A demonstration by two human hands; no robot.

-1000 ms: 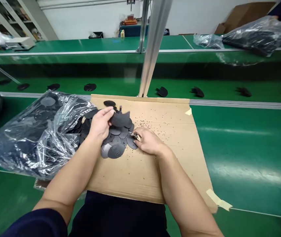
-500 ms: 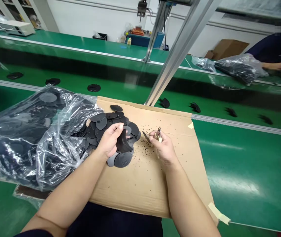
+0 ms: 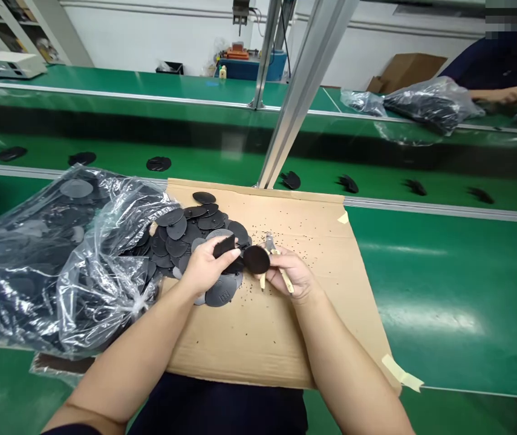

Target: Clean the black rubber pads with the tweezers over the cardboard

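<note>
My left hand (image 3: pixel 204 266) is closed on a thin black plastic piece (image 3: pixel 224 245), seen tilted between thumb and fingers. My right hand (image 3: pixel 298 277) grips cream-handled side cutters (image 3: pixel 286 281), their jaws pointing away from me. Its fingertips also pinch the edge of a round black disc (image 3: pixel 257 260), which lies between the two hands. Beneath and left of the left hand, a pile of black plastic discs (image 3: pixel 176 248) spreads over the cardboard sheet (image 3: pixel 249 353). Small black scraps (image 3: pixel 301 232) are scattered near the right hand.
A clear plastic bag (image 3: pixel 26 272) full of discs bulges at the left. Behind the cardboard, a green conveyor belt (image 3: pixel 222 163) carries spaced black pieces (image 3: pixel 159 164). A metal post (image 3: pixel 292 90) rises beyond the hands. Across the line, a person's hands (image 3: pixel 512 95) are at a plastic bag (image 3: pixel 435 103).
Both hands have come closer together. A black disc is now in my right fingertips, and the side cutters have turned so their handles point towards me. The view has shifted slightly.
</note>
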